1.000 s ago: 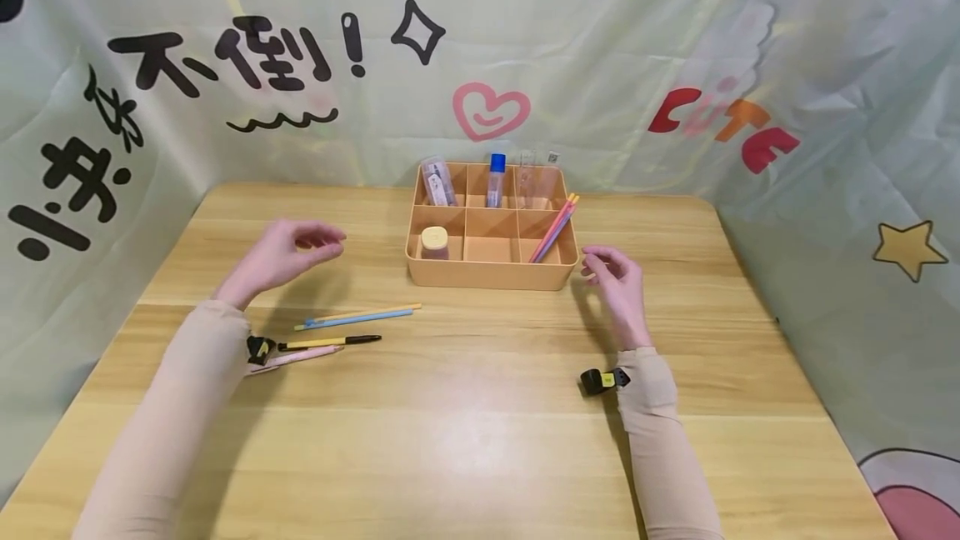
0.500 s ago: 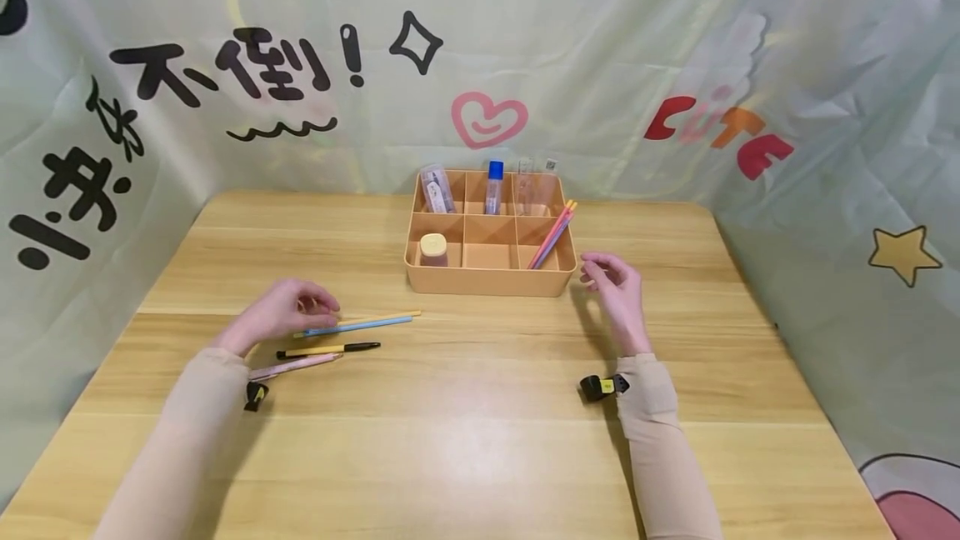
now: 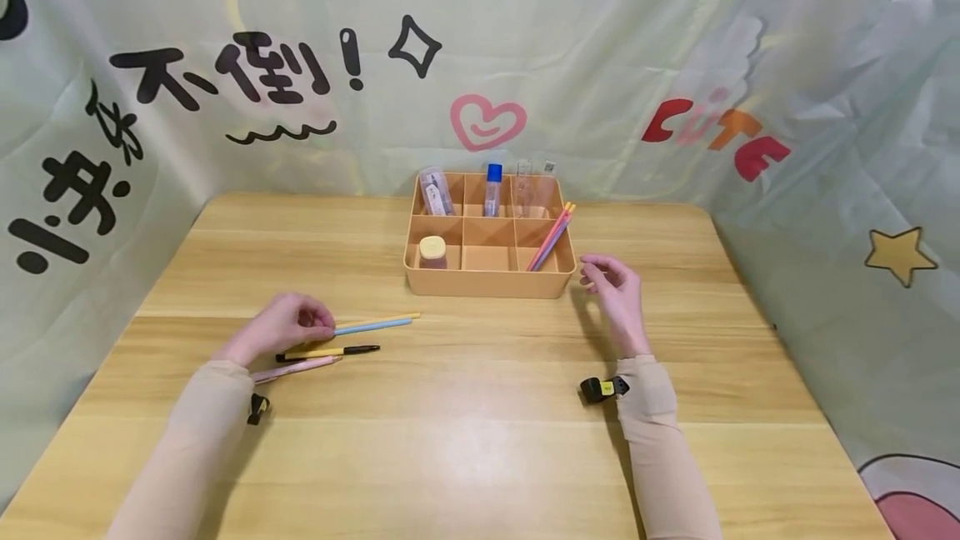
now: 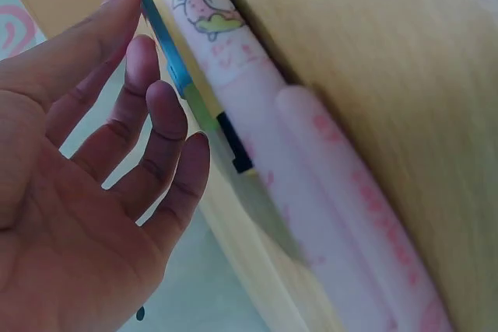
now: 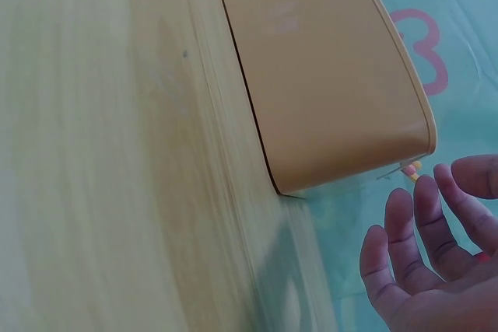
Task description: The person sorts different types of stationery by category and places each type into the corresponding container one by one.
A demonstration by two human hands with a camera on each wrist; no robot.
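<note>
In the head view, my left hand [image 3: 288, 325] is low over the table, its fingertips at the left end of a blue pen [image 3: 378, 325]. A thin orange stick [image 3: 416, 316] lies along that pen. In the left wrist view the thumb tip meets the blue pen's [image 4: 161, 33] edge while the other fingers stay apart and loosely bent. Nearer lie a yellow-and-black pen [image 3: 326, 353] and a pink patterned pen [image 3: 303, 366], large in the left wrist view. My right hand [image 3: 617, 290], fingers loosely curled around nothing, hovers by the organizer's [image 3: 487, 283] right front corner.
The tan organizer holds a clear case [image 3: 437, 192], a blue-capped tube [image 3: 492, 190], clear containers [image 3: 534, 190], a cream-lidded jar [image 3: 432, 250], and pink and purple sticks [image 3: 550, 240] leaning out. A printed cloth [image 3: 600, 65] hangs behind the table [image 3: 465, 457].
My left hand has come down from above the table onto the left end of the blue pen. The right hand has stayed in place, as have the pens.
</note>
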